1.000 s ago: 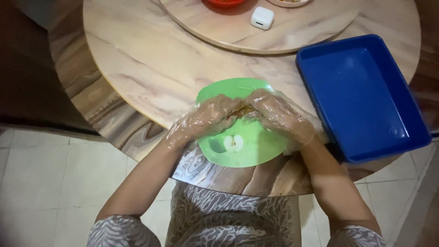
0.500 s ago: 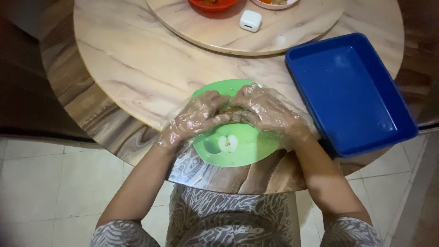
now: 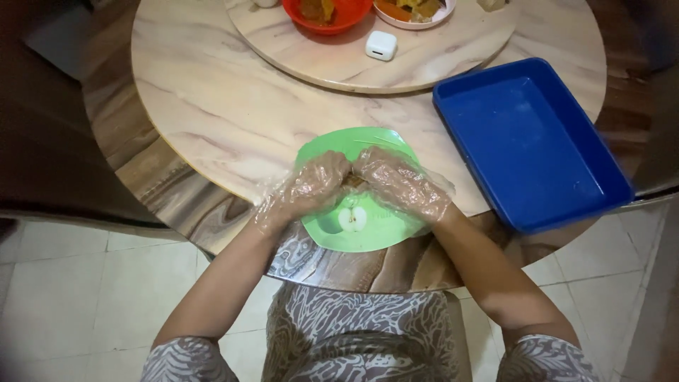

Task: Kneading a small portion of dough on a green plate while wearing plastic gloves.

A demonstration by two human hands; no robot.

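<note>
Hands [image 3: 357, 185] over green plate [image 3: 353, 233], blue tray [image 3: 530, 141] beside.

Clear plastic gloves sheathe the left hand [image 3: 313, 185] and right hand [image 3: 399, 182] above a bright green board [image 3: 339, 145] printed with a pale apple motif [image 3: 352, 219]. To their right lies a deep blue tray [image 3: 532, 141] on a beige, marble-veined table [image 3: 219, 106]. Beyond the hands sit a red bowl [image 3: 327, 13] and small white box [image 3: 381, 45].

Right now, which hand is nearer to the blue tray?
The right hand. It rests over the green plate on the side toward the blue tray, apart from it. The left hand is beside it, farther from the tray.
</note>
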